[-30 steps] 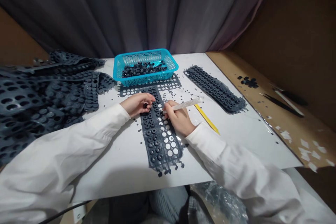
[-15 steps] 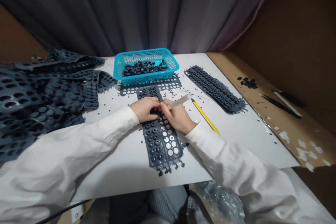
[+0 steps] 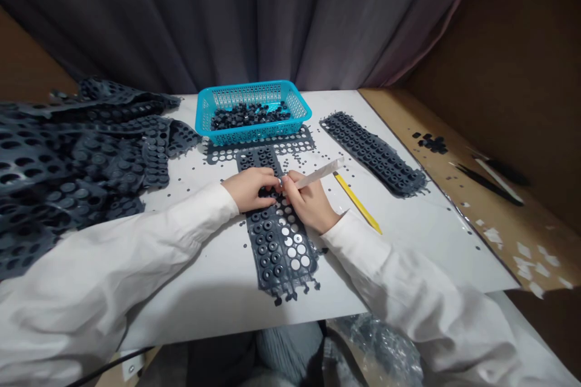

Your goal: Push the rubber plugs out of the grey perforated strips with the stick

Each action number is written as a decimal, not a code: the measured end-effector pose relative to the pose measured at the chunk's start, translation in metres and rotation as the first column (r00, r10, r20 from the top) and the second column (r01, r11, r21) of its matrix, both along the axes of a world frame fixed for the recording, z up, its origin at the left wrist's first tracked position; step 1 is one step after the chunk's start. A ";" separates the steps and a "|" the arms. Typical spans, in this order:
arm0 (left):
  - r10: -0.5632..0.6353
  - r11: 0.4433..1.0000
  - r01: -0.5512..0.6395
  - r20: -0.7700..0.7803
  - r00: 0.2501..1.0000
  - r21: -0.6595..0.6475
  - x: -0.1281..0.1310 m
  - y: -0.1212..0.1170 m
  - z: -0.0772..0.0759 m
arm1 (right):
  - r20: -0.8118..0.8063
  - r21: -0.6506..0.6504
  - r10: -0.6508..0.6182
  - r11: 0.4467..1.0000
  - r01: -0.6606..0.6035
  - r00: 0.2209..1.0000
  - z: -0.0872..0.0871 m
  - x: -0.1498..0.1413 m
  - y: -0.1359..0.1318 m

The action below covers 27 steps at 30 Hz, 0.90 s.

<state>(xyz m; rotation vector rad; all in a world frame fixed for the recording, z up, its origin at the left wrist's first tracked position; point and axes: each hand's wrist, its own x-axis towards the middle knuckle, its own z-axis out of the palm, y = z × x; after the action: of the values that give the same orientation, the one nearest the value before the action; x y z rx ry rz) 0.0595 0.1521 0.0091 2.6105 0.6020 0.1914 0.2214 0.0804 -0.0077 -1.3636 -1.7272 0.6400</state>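
Observation:
A dark rubber sheet (image 3: pixel 267 236) lies lengthwise before me, ring-shaped bumps down its left side and open round holes on its right. My right hand (image 3: pixel 311 201) is closed around a white stick-like tool (image 3: pixel 321 173) whose upper end points up and right; its tip is hidden by the fingers. Against it, my left hand (image 3: pixel 252 189) rests on the sheet with fingertips pinched together. Whatever those fingertips hold is too small to make out. A yellow pen-like tool (image 3: pixel 357 202) lies just right of my right hand.
Behind the sheet, a blue basket (image 3: pixel 254 134) of small black pieces stands on another holed sheet (image 3: pixel 220 156). Crumpled rubber sheets (image 3: pixel 91 163) fill the left. To the right are a bumpy strip (image 3: pixel 374 154), black pieces (image 3: pixel 433 144), tweezers (image 3: pixel 490 184) and white scraps (image 3: pixel 524 266).
The white tool's upper end has tipped a little to the right and up, and my right fingers have drawn slightly away from the left ones. The sheet and left hand have barely moved.

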 end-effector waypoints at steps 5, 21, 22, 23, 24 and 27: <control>-0.006 1.000 0.006 -0.001 1.000 -0.002 0.000 0.000 -0.001 | 0.012 -0.002 -0.013 1.000 0.013 1.000 -0.001 0.000 0.000; -0.143 0.988 0.139 0.066 0.988 0.063 0.001 0.001 -0.007 | 0.231 0.045 -0.046 0.998 0.036 0.972 -0.002 -0.006 -0.004; -0.129 0.991 0.126 0.081 0.988 0.043 0.000 0.001 -0.008 | 0.227 0.047 -0.051 0.998 0.041 0.973 -0.002 -0.006 -0.004; -0.096 0.995 0.095 0.102 0.990 0.013 -0.001 0.001 -0.009 | 0.223 0.048 -0.054 0.998 0.045 0.973 -0.002 -0.006 -0.004; -0.039 0.999 0.042 0.129 0.991 -0.020 -0.002 0.001 -0.009 | 0.219 0.047 -0.056 0.998 0.047 0.974 -0.001 -0.006 -0.004; 0.277 0.958 -0.246 0.268 0.923 -0.145 -0.011 0.008 -0.007 | 0.199 0.046 -0.057 0.998 0.049 0.978 -0.001 -0.005 -0.005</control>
<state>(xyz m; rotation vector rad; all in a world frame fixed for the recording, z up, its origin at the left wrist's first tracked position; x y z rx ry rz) 0.0484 0.1599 0.0017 2.3295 0.8285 0.5931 0.2161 0.0757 -0.0084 -1.4817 -1.8444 0.4475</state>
